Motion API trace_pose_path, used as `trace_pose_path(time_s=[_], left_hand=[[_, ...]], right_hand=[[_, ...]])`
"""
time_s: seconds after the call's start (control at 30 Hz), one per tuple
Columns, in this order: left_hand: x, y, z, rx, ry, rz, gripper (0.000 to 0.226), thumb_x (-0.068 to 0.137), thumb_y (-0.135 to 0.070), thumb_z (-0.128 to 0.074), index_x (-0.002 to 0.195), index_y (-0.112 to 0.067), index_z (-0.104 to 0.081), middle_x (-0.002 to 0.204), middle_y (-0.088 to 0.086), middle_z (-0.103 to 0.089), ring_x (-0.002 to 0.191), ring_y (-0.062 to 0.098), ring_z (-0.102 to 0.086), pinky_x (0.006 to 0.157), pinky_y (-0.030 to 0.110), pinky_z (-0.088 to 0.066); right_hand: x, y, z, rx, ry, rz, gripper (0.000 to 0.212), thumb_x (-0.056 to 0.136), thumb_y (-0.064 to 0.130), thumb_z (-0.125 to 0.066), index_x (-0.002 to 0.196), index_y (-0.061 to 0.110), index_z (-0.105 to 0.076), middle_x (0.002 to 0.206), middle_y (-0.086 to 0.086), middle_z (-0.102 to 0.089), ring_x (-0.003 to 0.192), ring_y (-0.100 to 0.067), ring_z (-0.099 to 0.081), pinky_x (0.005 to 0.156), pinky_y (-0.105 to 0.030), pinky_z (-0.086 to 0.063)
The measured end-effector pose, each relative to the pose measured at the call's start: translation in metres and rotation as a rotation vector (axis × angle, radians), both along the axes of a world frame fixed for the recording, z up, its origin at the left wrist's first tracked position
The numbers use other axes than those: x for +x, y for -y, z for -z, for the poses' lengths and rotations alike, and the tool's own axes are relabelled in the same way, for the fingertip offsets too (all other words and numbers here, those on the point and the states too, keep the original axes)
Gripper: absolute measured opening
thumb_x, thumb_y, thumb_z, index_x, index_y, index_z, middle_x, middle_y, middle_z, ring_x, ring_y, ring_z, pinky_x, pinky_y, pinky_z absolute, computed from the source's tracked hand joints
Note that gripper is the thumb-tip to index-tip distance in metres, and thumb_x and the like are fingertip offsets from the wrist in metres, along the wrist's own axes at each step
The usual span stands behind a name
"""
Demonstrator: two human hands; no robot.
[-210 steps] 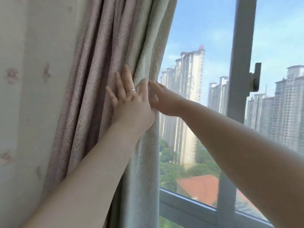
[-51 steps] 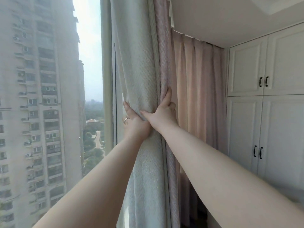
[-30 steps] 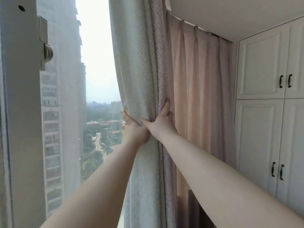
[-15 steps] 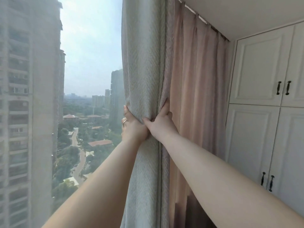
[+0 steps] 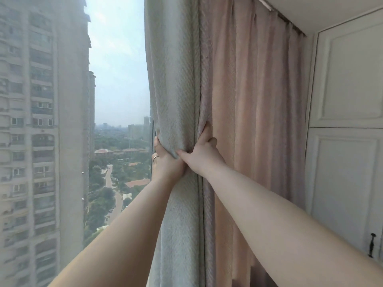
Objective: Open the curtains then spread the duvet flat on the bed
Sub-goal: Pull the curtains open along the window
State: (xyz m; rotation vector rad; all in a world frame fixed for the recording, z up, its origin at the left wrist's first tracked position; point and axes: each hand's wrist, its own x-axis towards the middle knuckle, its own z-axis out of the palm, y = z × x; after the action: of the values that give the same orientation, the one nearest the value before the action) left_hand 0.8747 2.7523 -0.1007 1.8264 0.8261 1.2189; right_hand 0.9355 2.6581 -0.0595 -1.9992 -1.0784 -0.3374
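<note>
**Both hands gathering the curtain at the right side of the window**

The curtain hangs as a bunched vertical column at centre frame, its pale grey-green face turned to the glass and its pink face falling in pleats to the right. To the left of its free edge the window is uncovered, showing a tall apartment block, sky and distant trees. To the right, the pleated fabric runs up to the white wardrobe, with the last pleat lying just beside the cabinet's edge; little open room is visible on that side. The curtain track slants along the ceiling above the pleats.

The curtain's top and bottom are cut off by the frame, and its hem cannot be seen. The bed and duvet do not appear. The left fingertips are hidden behind the fabric. A dark cabinet handle shows only at the lower right edge.

The left hand, wearing a ring, grips the bunched fabric from the window side, thumb against the cloth. The right hand grips it from the room side, thumb pressed across the fold towards the left hand, index finger extended upward along the seam, other fingers curled behind. The two hands touch, with the fold held between them.
</note>
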Motion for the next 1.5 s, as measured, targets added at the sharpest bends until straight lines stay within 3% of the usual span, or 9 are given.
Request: trace_pose_path(time_s=[0.2,0.4,0.63,0.73,0.8,1.0,1.17,1.37,1.5], left_hand=[[0.06,-0.029,-0.008,-0.012,0.001,0.007,0.126,0.053,-0.08,-0.062,0.146,-0.047,0.016,0.148,0.011,-0.038,0.125,0.034,-0.049,0.099,0.048,-0.044],[0.116,-0.061,-0.002,-0.045,0.062,0.058,0.125,0.054,-0.078,-0.067,0.147,-0.047,0.011,0.139,0.01,-0.043,0.107,0.027,-0.053,0.09,0.043,-0.047],[0.183,-0.099,0.001,0.023,0.16,0.141,0.12,0.056,-0.079,-0.069,0.148,-0.048,0.0,0.144,0.004,-0.043,0.124,0.022,-0.048,0.101,0.044,-0.043],[0.22,-0.117,0.0,-0.001,0.12,0.188,0.125,0.054,-0.084,-0.065,0.148,-0.048,0.008,0.149,0.007,-0.036,0.132,0.026,-0.043,0.106,0.043,-0.038],[0.24,-0.128,-0.002,-0.023,0.08,0.178,0.128,0.052,-0.086,-0.063,0.146,-0.048,0.015,0.149,0.011,-0.033,0.133,0.029,-0.04,0.101,0.038,-0.035],[0.325,-0.168,-0.005,-0.016,0.132,0.266,0.128,0.052,-0.085,-0.065,0.148,-0.046,0.011,0.146,0.011,-0.039,0.129,0.031,-0.045,0.107,0.051,-0.04],[0.388,-0.181,-0.003,0.021,0.144,0.507,0.113,0.066,-0.072,-0.064,0.151,-0.041,0.003,0.145,0.0,-0.041,0.131,0.024,-0.045,0.111,0.046,-0.036],[0.465,-0.182,-0.002,-0.054,-0.028,0.742,0.096,0.075,-0.073,-0.057,0.149,-0.044,-0.003,0.129,-0.008,-0.053,0.112,0.018,-0.054,0.092,0.036,-0.039],[0.515,-0.169,-0.014,0.002,-0.208,0.851,0.094,0.077,-0.075,-0.054,0.152,-0.033,-0.014,0.131,-0.005,-0.054,0.119,0.021,-0.053,0.106,0.042,-0.038]], right_hand=[[0.08,-0.026,-0.014,0.075,0.086,-0.046,0.113,0.079,0.065,-0.065,0.153,0.035,0.015,0.144,-0.017,-0.029,0.125,-0.039,-0.051,0.105,-0.048,-0.043],[0.144,-0.064,-0.003,0.083,0.059,-0.099,0.106,0.084,0.062,-0.06,0.151,0.04,0.02,0.149,-0.018,-0.027,0.127,-0.039,-0.05,0.105,-0.051,-0.043],[0.208,-0.1,0.0,0.116,0.143,-0.038,0.09,0.095,0.052,-0.047,0.154,0.034,0.018,0.143,-0.018,-0.033,0.12,-0.041,-0.053,0.102,-0.048,-0.044],[0.235,-0.116,-0.003,0.17,0.24,0.03,0.09,0.094,0.048,-0.051,0.157,0.026,0.01,0.143,-0.018,-0.032,0.121,-0.04,-0.051,0.101,-0.044,-0.045],[0.249,-0.123,-0.012,0.183,0.276,0.048,0.093,0.093,0.049,-0.053,0.158,0.022,0.008,0.148,-0.02,-0.028,0.125,-0.039,-0.048,0.103,-0.043,-0.043],[0.311,-0.155,-0.055,0.146,0.416,0.151,0.089,0.094,0.054,-0.049,0.157,0.016,0.001,0.148,-0.024,-0.028,0.128,-0.043,-0.045,0.105,-0.046,-0.041],[0.356,-0.165,-0.07,0.134,0.508,0.318,0.084,0.094,0.054,-0.047,0.156,0.017,-0.005,0.142,-0.023,-0.029,0.124,-0.043,-0.046,0.101,-0.048,-0.044],[0.408,-0.151,-0.094,0.087,0.641,0.531,0.093,0.089,0.052,-0.056,0.158,0.028,0.002,0.159,-0.026,-0.004,0.137,-0.046,-0.032,0.109,-0.053,-0.036],[0.436,-0.13,-0.117,0.04,0.881,0.649,0.09,0.091,0.044,-0.058,0.157,0.037,0.003,0.162,-0.026,0.004,0.143,-0.045,-0.025,0.107,-0.055,-0.039]])
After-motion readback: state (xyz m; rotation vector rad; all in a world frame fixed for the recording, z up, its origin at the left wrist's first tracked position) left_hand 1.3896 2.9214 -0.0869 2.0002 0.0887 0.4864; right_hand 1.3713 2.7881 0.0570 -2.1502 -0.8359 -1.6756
